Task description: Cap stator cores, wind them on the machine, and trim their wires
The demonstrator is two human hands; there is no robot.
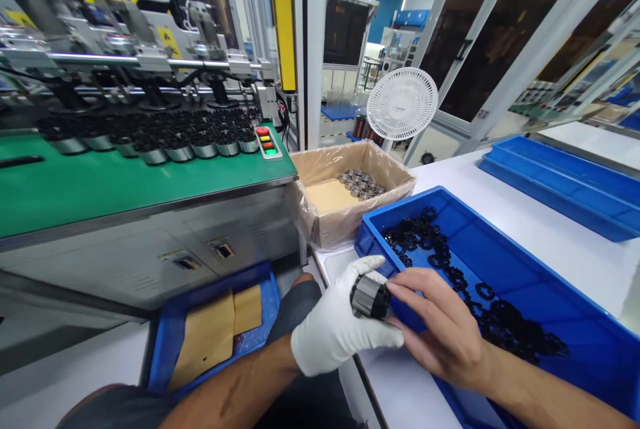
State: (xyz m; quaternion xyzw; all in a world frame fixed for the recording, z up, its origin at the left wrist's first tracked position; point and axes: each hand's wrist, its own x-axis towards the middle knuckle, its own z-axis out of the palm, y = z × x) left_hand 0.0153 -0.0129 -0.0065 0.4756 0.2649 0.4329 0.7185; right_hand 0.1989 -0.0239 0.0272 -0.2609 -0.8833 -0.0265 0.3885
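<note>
Near the bin (500,255), left hand (330,325) grips cylinder (369,297); right hand (447,329) touches it.

On the machine (125,59) there is one yellow label (169,43) with warning triangle; its small writing is not readable.

We are in a factory workshop: a multi-station machine (153,61) bearing yellow warning labels (169,43) stands over a green desk (95,182) lined with identical stator cores (180,139), beside a push-button panel (269,143), and a blue plastic bin (493,242) holds loose black rings (440,249) in bulk.
</note>
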